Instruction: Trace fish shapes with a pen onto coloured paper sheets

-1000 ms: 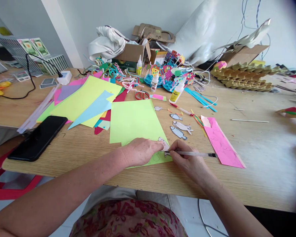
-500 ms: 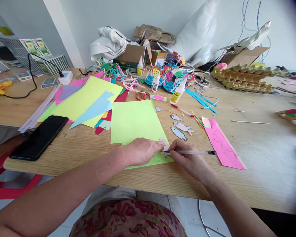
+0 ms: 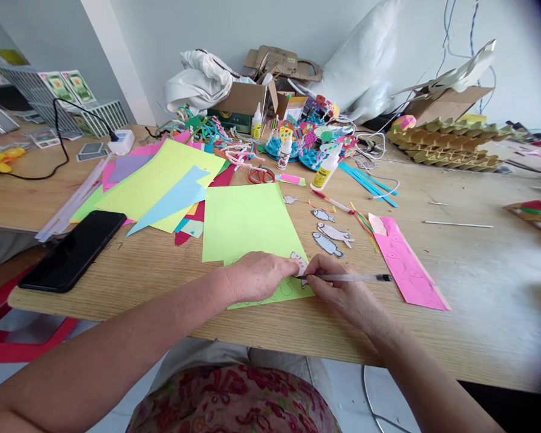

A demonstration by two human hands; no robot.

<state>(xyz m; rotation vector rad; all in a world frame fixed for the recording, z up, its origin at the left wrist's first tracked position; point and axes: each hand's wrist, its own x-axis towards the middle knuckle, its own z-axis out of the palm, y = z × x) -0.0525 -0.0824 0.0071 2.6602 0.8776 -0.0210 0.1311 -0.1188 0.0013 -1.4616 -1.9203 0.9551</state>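
Note:
A light green sheet [image 3: 247, 219] lies in front of me, with pencilled outlines near its lower edge. On its lower right corner is a paper fish cutout [image 3: 299, 261]. My left hand [image 3: 258, 276] presses this cutout down with its fingertips, the other fingers curled. In my right hand [image 3: 336, 285] is a slim clear pen [image 3: 358, 278], pinched with its tip at the cutout's lower edge. Several fish cutouts [image 3: 327, 244] lie to the right of the sheet. Beyond them is a pink strip [image 3: 408, 261] with drawn outlines.
A black phone [image 3: 74, 249] and stacked coloured papers [image 3: 148, 180] are at the left. Red-handled scissors [image 3: 261, 175], a glue bottle [image 3: 326, 167] and colourful crafts [image 3: 304, 141] stand behind the sheet. Egg trays [image 3: 451, 144] sit at the back right.
My right hand and the pen have shifted slightly left along the cutout's lower edge. My left hand stays in place on the cutout.

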